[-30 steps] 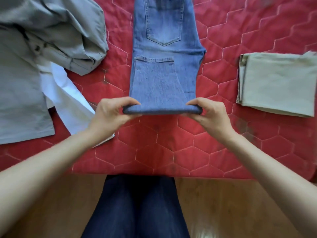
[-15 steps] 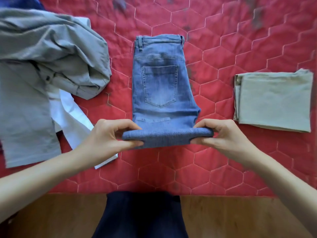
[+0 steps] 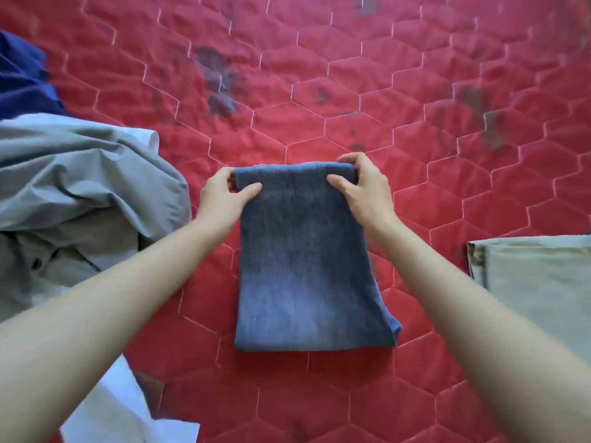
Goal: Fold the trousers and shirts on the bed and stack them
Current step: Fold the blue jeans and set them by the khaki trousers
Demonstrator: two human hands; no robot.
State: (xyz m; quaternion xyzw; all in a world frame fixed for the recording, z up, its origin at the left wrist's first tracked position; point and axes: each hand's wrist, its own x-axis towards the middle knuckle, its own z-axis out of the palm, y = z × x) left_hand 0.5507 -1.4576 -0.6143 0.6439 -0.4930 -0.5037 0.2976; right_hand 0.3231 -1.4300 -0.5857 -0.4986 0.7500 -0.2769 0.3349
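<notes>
Blue jeans (image 3: 307, 266) lie folded into a compact rectangle in the middle of the red quilted bed (image 3: 319, 91). My left hand (image 3: 224, 196) pinches the far left corner of the folded layer, thumb on top. My right hand (image 3: 361, 187) pinches the far right corner the same way. The waistband and back pocket are hidden under the folded-over part. A folded beige garment (image 3: 537, 276) lies flat at the right edge. A crumpled grey garment (image 3: 80, 193) sits at the left.
A white garment (image 3: 128, 410) pokes out under my left forearm at the lower left. A dark blue cloth (image 3: 22, 78) lies at the far left. Dark stains mark the quilt beyond the jeans.
Both hands carried the near fold of the jeans away from me and laid it over the waistband end. The pocket is now covered. The camera tilted forward over the bed.
</notes>
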